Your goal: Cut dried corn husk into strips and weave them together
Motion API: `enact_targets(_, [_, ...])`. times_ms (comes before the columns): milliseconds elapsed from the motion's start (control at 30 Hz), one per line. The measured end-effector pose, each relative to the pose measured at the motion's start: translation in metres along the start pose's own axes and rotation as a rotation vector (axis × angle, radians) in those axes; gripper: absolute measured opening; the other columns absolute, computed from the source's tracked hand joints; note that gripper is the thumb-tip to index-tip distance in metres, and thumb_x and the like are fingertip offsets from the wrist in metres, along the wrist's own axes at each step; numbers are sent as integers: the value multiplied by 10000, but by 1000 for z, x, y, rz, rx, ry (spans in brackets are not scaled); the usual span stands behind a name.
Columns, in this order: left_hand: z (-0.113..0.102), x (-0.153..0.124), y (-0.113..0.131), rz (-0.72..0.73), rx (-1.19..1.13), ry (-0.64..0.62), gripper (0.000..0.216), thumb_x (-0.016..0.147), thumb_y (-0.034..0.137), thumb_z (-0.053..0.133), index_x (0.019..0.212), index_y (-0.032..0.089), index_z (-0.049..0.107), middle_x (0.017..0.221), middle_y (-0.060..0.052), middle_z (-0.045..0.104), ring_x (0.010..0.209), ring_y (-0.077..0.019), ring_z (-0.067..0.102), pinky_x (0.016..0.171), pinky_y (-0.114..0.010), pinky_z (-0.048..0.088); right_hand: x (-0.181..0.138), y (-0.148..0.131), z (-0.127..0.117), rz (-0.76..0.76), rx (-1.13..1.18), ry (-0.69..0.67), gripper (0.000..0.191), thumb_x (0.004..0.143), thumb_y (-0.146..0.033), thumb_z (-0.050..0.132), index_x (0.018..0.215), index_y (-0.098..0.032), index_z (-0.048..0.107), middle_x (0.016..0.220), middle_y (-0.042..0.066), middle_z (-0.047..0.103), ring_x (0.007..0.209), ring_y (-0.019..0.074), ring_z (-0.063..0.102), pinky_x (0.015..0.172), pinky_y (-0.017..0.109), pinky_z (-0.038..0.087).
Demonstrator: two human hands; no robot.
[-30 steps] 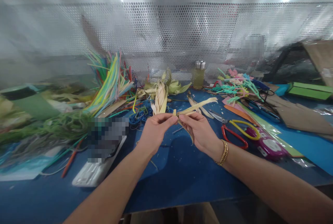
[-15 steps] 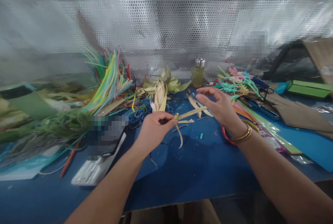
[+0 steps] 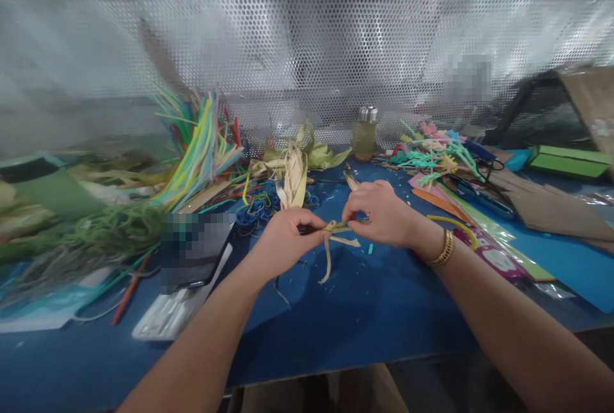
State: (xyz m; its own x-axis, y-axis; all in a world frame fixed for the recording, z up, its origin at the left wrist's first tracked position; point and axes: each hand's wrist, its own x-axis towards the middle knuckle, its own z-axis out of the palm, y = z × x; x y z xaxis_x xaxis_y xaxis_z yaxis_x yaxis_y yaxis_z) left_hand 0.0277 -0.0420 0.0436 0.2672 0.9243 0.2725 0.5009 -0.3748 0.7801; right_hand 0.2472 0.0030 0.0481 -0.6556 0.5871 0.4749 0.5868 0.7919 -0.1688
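Over the middle of the blue table, my left hand (image 3: 295,237) pinches a knotted bundle of pale corn husk strips (image 3: 332,227). One strip hangs down from the knot and others point right. My right hand (image 3: 381,215), with a gold bracelet on the wrist, is closed on a strip just right of the knot. Its fingertips partly hide that strip. Behind my left hand lies a pile of dried corn husks (image 3: 293,176), with greener husk leaves (image 3: 329,157) beyond it.
At left are a phone (image 3: 204,253) on a white tray-like object (image 3: 158,317), green cord (image 3: 125,227) and colourful pipe cleaners (image 3: 201,144). A glass jar (image 3: 365,135) stands by the perforated metal panel (image 3: 336,48). Coloured sheets (image 3: 551,234) and cardboard (image 3: 542,202) lie right.
My right hand has come down and left from an open pose and closed on a husk strip. My left hand keeps hold of the knot, which sits slightly lower.
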Motion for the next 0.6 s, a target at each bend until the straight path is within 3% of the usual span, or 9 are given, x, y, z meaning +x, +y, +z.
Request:
enact_targets(167, [0, -1, 2, -164, -188, -68, 156, 667, 335, 737, 703, 186, 763, 620, -18, 672, 569, -141, 544, 542, -244, 397, 4, -11, -4, -31, -111, 86, 134, 838, -345, 663, 741, -267, 714, 760, 3, 676, 820, 189, 509, 829, 399, 253])
enact_targets(333, [0, 0, -3, -248, -290, -76, 136, 638, 307, 757, 670, 176, 748, 614, -22, 666, 563, -134, 533, 554, -250, 390, 4, -27, 4, 7, -249, 286, 170, 867, -360, 629, 747, -284, 723, 810, 27, 645, 853, 222, 480, 868, 440, 242])
enact_targets(533, [-1, 2, -6, -242, -429, 31, 154, 616, 332, 770, 602, 185, 725, 627, -45, 674, 595, -147, 553, 590, -265, 426, 3, -39, 19, 147, 47, 394, 146, 899, -293, 576, 1030, -238, 610, 801, 11, 691, 789, 188, 587, 888, 403, 324])
enact_targets(600, [-1, 3, -5, -257, -467, 47, 156, 597, 328, 783, 602, 183, 724, 628, -42, 675, 586, -140, 549, 572, -256, 424, 4, -39, 21, 163, 198, 359, 170, 888, -294, 582, 1044, -232, 559, 779, 2, 680, 752, 175, 597, 803, 353, 388])
